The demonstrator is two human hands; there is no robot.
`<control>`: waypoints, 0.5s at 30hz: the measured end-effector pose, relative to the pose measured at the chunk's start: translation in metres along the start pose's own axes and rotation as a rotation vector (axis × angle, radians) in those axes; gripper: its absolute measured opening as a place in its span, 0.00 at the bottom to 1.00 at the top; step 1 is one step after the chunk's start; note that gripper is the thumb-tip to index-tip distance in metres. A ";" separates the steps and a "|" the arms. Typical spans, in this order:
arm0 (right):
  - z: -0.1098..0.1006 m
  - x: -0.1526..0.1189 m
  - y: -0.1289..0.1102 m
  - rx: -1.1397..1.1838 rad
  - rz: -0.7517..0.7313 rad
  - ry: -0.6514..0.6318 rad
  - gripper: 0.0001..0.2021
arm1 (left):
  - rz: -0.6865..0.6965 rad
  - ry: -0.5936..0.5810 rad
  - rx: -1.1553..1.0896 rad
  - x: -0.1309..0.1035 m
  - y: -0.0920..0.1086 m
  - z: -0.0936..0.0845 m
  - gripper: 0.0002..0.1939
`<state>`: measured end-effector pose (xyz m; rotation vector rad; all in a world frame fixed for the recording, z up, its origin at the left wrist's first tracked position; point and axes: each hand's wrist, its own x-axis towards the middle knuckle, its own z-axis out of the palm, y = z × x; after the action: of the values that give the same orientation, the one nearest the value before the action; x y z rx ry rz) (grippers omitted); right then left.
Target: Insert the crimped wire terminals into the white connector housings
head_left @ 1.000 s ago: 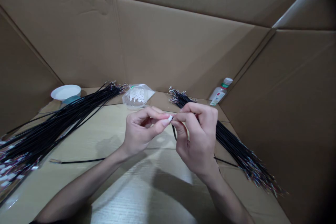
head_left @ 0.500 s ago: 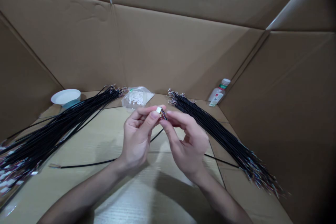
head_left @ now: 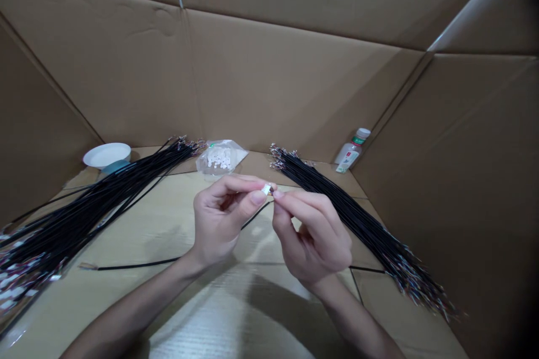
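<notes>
My left hand (head_left: 223,216) pinches a small white connector housing (head_left: 266,189) between thumb and fingertips, above the middle of the table. Close on its right, my right hand (head_left: 314,230) has its thumb and fingers closed on the thin coloured wires, which show only as a tiny dark and orange bit beside the housing. The wires belong to a black cable (head_left: 138,263) that runs across the table beneath my hands, its far-left end stripped to bare leads. My fingers hide most of the wire ends and how far they sit in the housing.
Left lies a big bundle of black cables (head_left: 113,190), with white connectors at its near end. Another cable bundle (head_left: 337,202) lies right. Behind are a bag of white housings (head_left: 219,158), a white bowl (head_left: 107,155) and a bottle (head_left: 351,151). Cardboard walls (head_left: 303,78) enclose the table.
Both hands have shifted slightly right, and the connector with them. It has turned, and the wires beside it are now mostly covered by my right fingers.
</notes>
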<state>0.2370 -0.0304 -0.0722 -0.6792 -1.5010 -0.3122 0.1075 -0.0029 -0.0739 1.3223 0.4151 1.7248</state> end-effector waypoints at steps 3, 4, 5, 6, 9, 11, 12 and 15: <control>0.003 0.000 0.001 -0.024 -0.053 0.046 0.13 | 0.031 -0.013 -0.033 -0.001 -0.001 0.001 0.03; 0.004 0.000 0.001 -0.026 -0.073 0.054 0.14 | 0.023 -0.010 -0.048 -0.002 -0.002 0.001 0.03; 0.004 -0.001 0.002 -0.029 -0.092 0.063 0.14 | 0.008 -0.004 -0.060 -0.003 -0.002 0.001 0.03; 0.004 -0.002 0.003 -0.032 -0.107 0.068 0.14 | -0.008 0.000 -0.067 -0.004 -0.001 0.002 0.02; 0.003 -0.004 0.004 -0.056 -0.130 0.057 0.11 | -0.038 0.007 -0.069 -0.005 0.000 0.003 0.01; 0.002 -0.004 0.004 -0.086 -0.136 0.043 0.10 | -0.034 0.003 -0.069 -0.006 0.000 0.002 0.02; 0.002 -0.004 0.004 -0.099 -0.138 0.033 0.10 | -0.027 0.000 -0.066 -0.006 0.000 0.002 0.03; 0.001 -0.004 0.003 -0.121 -0.135 0.033 0.10 | -0.002 -0.010 -0.040 -0.005 -0.002 0.000 0.05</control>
<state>0.2377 -0.0278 -0.0769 -0.6661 -1.5081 -0.5180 0.1080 -0.0056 -0.0782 1.3007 0.3743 1.7163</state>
